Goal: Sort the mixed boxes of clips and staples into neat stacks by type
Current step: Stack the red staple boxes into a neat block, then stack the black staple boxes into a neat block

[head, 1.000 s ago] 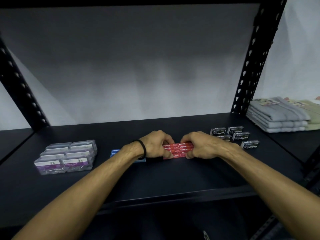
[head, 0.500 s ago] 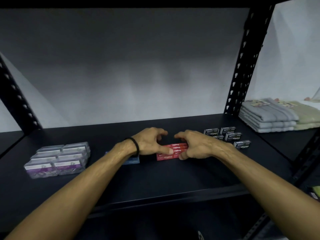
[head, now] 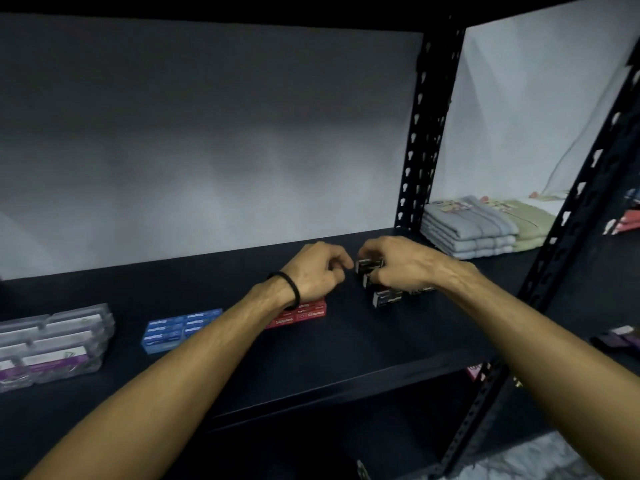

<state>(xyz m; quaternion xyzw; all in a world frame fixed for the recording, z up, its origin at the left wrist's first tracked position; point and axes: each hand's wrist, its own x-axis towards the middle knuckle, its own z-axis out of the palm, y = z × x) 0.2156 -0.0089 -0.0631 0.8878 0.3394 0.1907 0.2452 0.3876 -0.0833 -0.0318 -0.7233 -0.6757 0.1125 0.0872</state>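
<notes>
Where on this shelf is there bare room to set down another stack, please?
Bare shelf runs along the front edge and behind the clear clip boxes and blue boxes. It is crowded around the black boxes, where both hands work, beside the red boxes.
</notes>
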